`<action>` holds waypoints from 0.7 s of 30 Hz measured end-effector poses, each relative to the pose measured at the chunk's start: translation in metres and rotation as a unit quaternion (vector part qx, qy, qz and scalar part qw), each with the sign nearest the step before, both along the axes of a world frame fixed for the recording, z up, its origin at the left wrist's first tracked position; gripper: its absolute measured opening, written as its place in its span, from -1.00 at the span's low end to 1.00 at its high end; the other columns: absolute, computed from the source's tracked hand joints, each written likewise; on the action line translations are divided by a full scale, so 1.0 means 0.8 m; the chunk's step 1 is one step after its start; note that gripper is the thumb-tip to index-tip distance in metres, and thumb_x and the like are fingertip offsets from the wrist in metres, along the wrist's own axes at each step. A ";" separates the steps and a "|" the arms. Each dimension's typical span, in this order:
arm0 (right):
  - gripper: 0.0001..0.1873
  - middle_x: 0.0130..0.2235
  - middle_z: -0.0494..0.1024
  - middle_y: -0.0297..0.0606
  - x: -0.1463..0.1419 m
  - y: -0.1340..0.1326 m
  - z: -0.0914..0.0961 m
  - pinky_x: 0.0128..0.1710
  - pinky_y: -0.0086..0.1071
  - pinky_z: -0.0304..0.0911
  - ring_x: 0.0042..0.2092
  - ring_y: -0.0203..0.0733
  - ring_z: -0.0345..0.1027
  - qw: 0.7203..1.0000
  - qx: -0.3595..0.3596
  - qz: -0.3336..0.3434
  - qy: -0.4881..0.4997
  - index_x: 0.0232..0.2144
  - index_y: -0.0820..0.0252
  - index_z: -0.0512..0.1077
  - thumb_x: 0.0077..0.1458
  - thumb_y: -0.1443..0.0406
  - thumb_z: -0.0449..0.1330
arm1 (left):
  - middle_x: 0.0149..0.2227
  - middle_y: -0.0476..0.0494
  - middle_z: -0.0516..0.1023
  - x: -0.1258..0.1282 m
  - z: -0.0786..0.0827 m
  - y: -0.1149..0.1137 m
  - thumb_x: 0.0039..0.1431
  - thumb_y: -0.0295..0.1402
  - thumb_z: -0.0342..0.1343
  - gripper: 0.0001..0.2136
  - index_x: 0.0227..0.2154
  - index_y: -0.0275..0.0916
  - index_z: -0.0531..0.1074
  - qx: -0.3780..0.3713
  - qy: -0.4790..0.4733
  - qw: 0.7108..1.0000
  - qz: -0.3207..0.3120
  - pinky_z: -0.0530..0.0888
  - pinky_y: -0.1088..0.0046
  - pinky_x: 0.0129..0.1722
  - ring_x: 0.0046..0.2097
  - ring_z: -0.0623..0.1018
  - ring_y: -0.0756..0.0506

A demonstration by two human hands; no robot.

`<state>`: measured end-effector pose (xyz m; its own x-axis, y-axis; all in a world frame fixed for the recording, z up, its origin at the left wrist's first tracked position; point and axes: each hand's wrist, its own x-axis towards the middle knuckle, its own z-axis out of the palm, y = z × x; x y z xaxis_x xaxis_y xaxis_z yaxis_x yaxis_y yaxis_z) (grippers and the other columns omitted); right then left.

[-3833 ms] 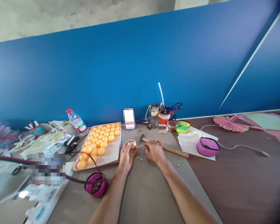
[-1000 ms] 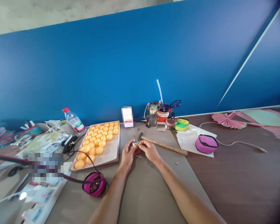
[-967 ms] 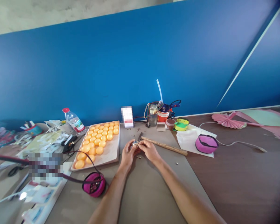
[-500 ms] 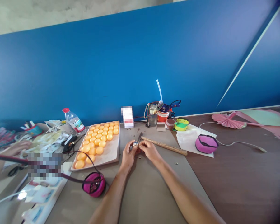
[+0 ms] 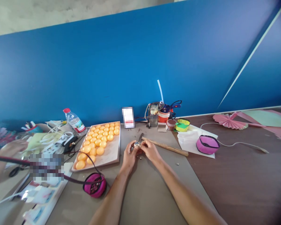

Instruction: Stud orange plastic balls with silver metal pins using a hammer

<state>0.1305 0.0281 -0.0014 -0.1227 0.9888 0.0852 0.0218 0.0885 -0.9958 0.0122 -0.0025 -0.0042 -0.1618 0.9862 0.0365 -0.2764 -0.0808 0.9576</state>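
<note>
My left hand [image 5: 128, 155] and my right hand [image 5: 150, 150] meet at the middle of the table, fingers closed together on a small round ball studded with shiny bits [image 5: 137, 145]. A few loose metal studs [image 5: 139, 158] lie on the grey mat just under the hands. A hammer with a wooden handle [image 5: 168, 147] lies right behind them, its metal head by my fingertips. To the left stands a tray [image 5: 112, 153] holding several orange balls [image 5: 97, 142].
A magenta pouch of studs [image 5: 95, 186] sits near left, another magenta pouch [image 5: 207, 145] on white paper at right. Cups, cables and a glue gun [image 5: 165, 114] crowd the blue wall. A water bottle [image 5: 75, 121] and clutter lie left, where another person's hand [image 5: 10, 148] shows. Pink paper fans [image 5: 229, 121] lie far right.
My right hand left the table and joined my left hand on the ball, which turned its studded side inward. Over the last second my hands barely moved. The other person's hand at left shifted.
</note>
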 end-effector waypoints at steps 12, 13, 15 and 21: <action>-0.80 -0.48 0.43 -0.30 0.026 0.008 0.003 -0.39 -0.40 0.14 -0.43 -0.26 0.25 0.983 0.101 -0.122 -0.095 -0.46 0.20 0.36 -0.02 0.20 0.03 | -0.39 -0.05 0.52 -0.006 0.015 0.000 -0.09 -0.24 0.23 -0.64 -0.22 -0.25 0.34 -0.050 -0.143 0.988 -0.038 0.46 0.42 -0.34 -0.39 0.55 -0.04; -0.81 -0.45 0.45 -0.29 0.026 0.008 0.002 -0.36 -0.40 0.15 -0.40 -0.25 0.27 0.980 0.118 -0.114 -0.116 -0.45 0.19 0.37 -0.01 0.22 0.01 | -0.38 -0.06 0.52 -0.006 0.014 0.001 -0.09 -0.25 0.22 -0.64 -0.21 -0.24 0.34 -0.051 -0.149 0.987 -0.041 0.46 0.41 -0.34 -0.39 0.55 -0.04; -0.82 -0.37 0.48 -0.26 0.025 0.004 0.002 -0.29 -0.39 0.15 -0.33 -0.23 0.30 0.969 0.161 -0.083 -0.168 -0.44 0.17 0.39 0.00 0.28 0.00 | -0.37 -0.07 0.53 -0.008 0.012 0.002 -0.07 -0.25 0.21 -0.65 -0.20 -0.24 0.35 -0.052 -0.164 0.984 -0.042 0.47 0.38 -0.32 -0.38 0.55 -0.06; -0.81 -0.30 0.49 -0.23 0.022 -0.011 0.010 -0.13 -0.32 0.03 -0.21 -0.18 0.30 0.898 0.207 0.016 -0.388 -0.34 0.16 0.44 -0.06 0.34 0.08 | -0.36 -0.09 0.54 -0.011 0.011 0.004 -0.01 -0.24 0.15 -0.66 -0.15 -0.24 0.35 -0.051 -0.198 0.978 -0.038 0.47 0.35 -0.26 -0.35 0.56 -0.07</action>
